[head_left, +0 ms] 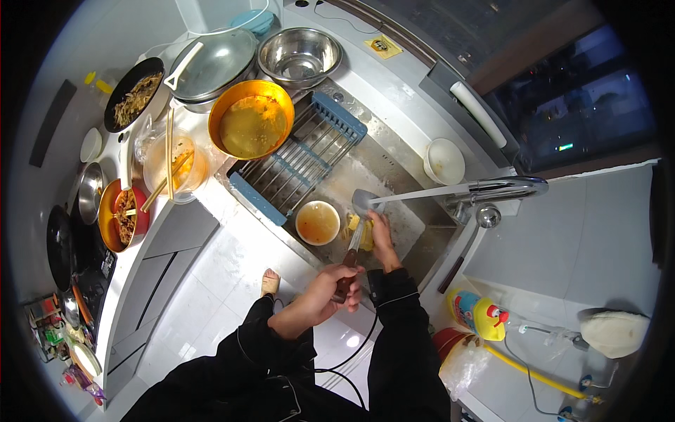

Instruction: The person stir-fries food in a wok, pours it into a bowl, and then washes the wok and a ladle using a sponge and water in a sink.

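Observation:
My left hand [327,295] grips the brown handle of a metal kitchen utensil [357,237], perhaps a spatula or ladle, whose head lies over the sink [364,163]. Water runs from the chrome faucet [506,187] onto that head. My right hand [384,240] is at the utensil's head, fingertips near its edge; whether they grip it or something else cannot be told. Beneath this hand lies a yellow cloth or sponge [367,242]. Left of it in the sink stands a white bowl of cloudy orange liquid [317,223].
A blue-ended drying rack [258,199] spans the sink, with a golden pot of oily liquid [253,126] at its upper left. A steel basin [299,55] stands behind. A white bowl [444,161] is beside the faucet; a ladle [488,216] and yellow detergent bottle [477,315] are at right.

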Motion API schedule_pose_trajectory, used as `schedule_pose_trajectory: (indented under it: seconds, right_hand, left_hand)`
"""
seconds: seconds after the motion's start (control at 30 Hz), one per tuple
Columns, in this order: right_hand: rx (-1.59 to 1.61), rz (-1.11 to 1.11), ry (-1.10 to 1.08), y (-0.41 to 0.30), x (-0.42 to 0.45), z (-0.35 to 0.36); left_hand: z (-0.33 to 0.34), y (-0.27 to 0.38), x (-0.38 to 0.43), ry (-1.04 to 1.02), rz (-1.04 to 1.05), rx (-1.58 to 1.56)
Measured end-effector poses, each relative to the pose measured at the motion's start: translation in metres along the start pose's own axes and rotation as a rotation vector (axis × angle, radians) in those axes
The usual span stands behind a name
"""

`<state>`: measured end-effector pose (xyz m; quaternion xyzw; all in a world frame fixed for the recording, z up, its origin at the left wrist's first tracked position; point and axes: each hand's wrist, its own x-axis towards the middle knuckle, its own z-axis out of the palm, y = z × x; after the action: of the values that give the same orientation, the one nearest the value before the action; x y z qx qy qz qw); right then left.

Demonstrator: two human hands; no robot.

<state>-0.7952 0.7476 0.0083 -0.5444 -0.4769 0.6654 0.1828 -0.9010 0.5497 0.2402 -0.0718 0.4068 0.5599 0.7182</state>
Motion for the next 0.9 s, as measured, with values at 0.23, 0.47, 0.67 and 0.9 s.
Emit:
schedule_pose_trajectory:
  seconds: [0.23, 0.47, 0.67, 0.9]
  right_hand:
    - [0.28, 0.076, -0.074, 0.007, 0.021, -0.008]
    - [0.104, 0.084, -0.038, -0.028, 0.01, 0.013]
    - [-0.082, -0.14, 0.046, -0.008, 0.035, -0.018]
    - [-0.289, -0.244, 0.002, -0.027, 0.028, 0.001]
  left_hand:
    - [0.01, 0.015, 0.012, -0.048, 0.049, 0.058]
    - [-0.045, -0.006, 0.026, -0.058, 0.133, 0.288]
    - [-0.074, -0.016, 0.029, 0.063, 0.169, 0.496]
    - [-0.14, -0.068, 0.069, 0.398, 0.893, 1.541]
